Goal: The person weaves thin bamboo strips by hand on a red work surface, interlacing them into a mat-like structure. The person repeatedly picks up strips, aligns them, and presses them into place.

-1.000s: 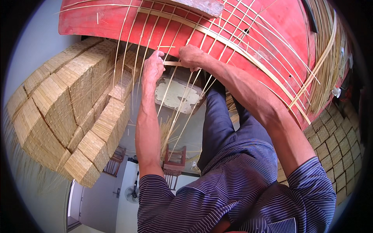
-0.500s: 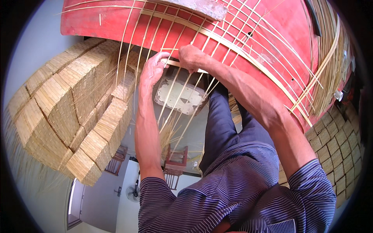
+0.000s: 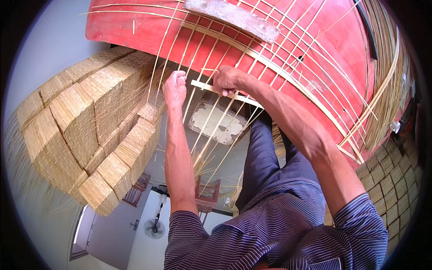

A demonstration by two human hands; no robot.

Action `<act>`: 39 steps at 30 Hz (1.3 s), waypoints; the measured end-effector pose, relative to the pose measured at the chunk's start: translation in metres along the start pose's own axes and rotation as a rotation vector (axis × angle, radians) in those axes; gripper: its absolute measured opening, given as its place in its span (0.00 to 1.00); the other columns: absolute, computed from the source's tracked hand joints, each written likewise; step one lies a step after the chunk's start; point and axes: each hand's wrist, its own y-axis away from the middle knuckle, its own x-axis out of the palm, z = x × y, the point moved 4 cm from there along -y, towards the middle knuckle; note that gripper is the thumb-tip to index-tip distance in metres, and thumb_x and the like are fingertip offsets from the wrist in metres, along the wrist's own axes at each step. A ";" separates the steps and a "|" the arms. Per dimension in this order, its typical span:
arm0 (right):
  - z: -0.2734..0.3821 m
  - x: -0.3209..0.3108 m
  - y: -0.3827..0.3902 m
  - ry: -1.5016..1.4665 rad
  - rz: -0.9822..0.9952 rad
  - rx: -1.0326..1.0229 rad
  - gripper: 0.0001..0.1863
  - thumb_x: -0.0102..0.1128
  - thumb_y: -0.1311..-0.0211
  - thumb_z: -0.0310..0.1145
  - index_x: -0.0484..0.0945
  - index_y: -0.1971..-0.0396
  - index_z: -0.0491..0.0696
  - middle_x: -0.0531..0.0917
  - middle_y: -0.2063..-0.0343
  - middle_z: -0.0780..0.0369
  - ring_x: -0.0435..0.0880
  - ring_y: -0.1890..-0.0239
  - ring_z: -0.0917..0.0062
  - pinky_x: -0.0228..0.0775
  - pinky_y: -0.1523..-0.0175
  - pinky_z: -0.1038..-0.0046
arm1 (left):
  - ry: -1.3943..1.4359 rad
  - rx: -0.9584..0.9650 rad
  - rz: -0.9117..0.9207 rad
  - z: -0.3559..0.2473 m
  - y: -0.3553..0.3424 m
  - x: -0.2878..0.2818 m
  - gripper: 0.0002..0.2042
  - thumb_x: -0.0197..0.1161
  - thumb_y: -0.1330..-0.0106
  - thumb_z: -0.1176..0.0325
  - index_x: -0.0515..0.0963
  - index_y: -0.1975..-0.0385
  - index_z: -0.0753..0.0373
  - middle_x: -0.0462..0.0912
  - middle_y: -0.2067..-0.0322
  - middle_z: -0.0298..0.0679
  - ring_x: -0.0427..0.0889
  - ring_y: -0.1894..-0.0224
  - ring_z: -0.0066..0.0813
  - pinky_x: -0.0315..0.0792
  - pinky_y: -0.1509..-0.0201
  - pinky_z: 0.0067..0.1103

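Thin pale strips form an open lattice [image 3: 252,54] on a red board [image 3: 135,31], their loose lengths hanging past its lower edge. A short flat pale strip [image 3: 200,84] lies crosswise among them below that edge. My right hand [image 3: 227,81] has its fingers closed on this flat strip. My left hand [image 3: 175,90] is just left of the strip's end, fingers bent together at a thin hanging strip; what they hold is unclear. A heavy, worn grey bar [image 3: 229,18] rests on the lattice.
Stacks of woven straw pieces [image 3: 81,126] stand at the left, others [image 3: 391,189] at the lower right. A bundle of long strips [image 3: 384,90] lines the board's right side. Below are a worn pale board [image 3: 216,121], a red wooden stool [image 3: 207,193] and a fan [image 3: 154,228].
My left hand has drawn away from the flat strip, whose left end now shows. The board and my right hand appear lower and further right, as the view has shifted.
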 end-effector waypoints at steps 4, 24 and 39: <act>-0.003 0.005 0.001 -0.155 0.022 -0.065 0.05 0.57 0.51 0.21 0.79 0.82 0.45 0.82 0.84 0.63 0.79 0.85 0.82 0.66 0.83 0.78 | 0.137 -0.082 0.095 0.018 -0.005 0.012 0.15 0.51 0.30 0.66 0.79 0.50 0.65 0.86 0.60 0.42 0.85 0.58 0.30 0.76 0.51 0.24; 0.008 0.000 -0.003 0.018 -0.308 -0.056 0.08 0.62 0.47 0.27 0.84 0.83 0.43 0.85 0.84 0.62 0.83 0.84 0.80 0.78 0.76 0.75 | 0.668 -0.231 0.630 -0.005 -0.032 0.022 0.09 0.68 0.35 0.68 0.80 0.59 0.64 0.79 0.75 0.29 0.75 0.78 0.13 0.68 0.77 0.11; -0.094 -0.042 0.108 0.823 -0.846 -0.430 0.19 0.71 0.49 0.42 0.71 0.75 0.44 0.77 0.77 0.55 0.82 0.73 0.58 0.70 0.71 0.57 | 0.632 -0.161 0.472 -0.010 -0.043 0.019 0.07 0.69 0.36 0.67 0.80 0.67 0.62 0.81 0.75 0.32 0.77 0.78 0.14 0.69 0.74 0.11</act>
